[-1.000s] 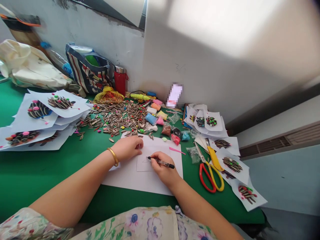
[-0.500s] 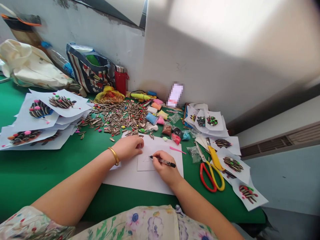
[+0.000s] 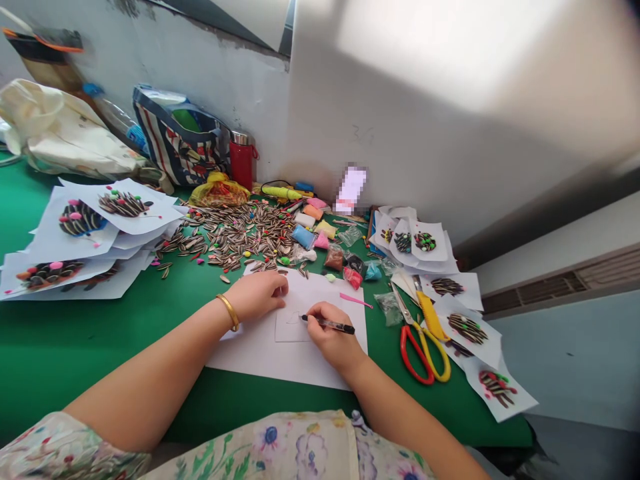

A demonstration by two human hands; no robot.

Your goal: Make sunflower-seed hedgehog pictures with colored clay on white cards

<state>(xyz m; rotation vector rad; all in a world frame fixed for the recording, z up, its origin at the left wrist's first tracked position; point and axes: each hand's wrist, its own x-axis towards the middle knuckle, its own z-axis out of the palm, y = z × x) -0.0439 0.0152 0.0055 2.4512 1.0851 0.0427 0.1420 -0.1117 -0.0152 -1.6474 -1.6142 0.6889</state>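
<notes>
My right hand (image 3: pixel 333 337) grips a black pen (image 3: pixel 327 324) with its tip on a small white card (image 3: pixel 293 327), where a faint line is drawn. The card lies on a larger white sheet (image 3: pixel 280 353) on the green table (image 3: pixel 100 333). My left hand (image 3: pixel 257 293), fingers curled and a gold bangle (image 3: pixel 227 312) on its wrist, presses down on the card's upper left edge. A pile of striped sunflower seeds (image 3: pixel 235 233) lies just beyond the sheet.
Red and yellow scissors (image 3: pixel 423 343) lie right of the sheet among sheets with seed pictures (image 3: pixel 465 327). More such sheets (image 3: pixel 80 233) are stacked at left. Small clay packets (image 3: pixel 320 237), a red flask (image 3: pixel 242 160), a striped bag (image 3: pixel 175 137) and a cloth bag (image 3: pixel 60 133) line the wall.
My right hand with the pen has shifted slightly to the right across the card. My left hand stays in place.
</notes>
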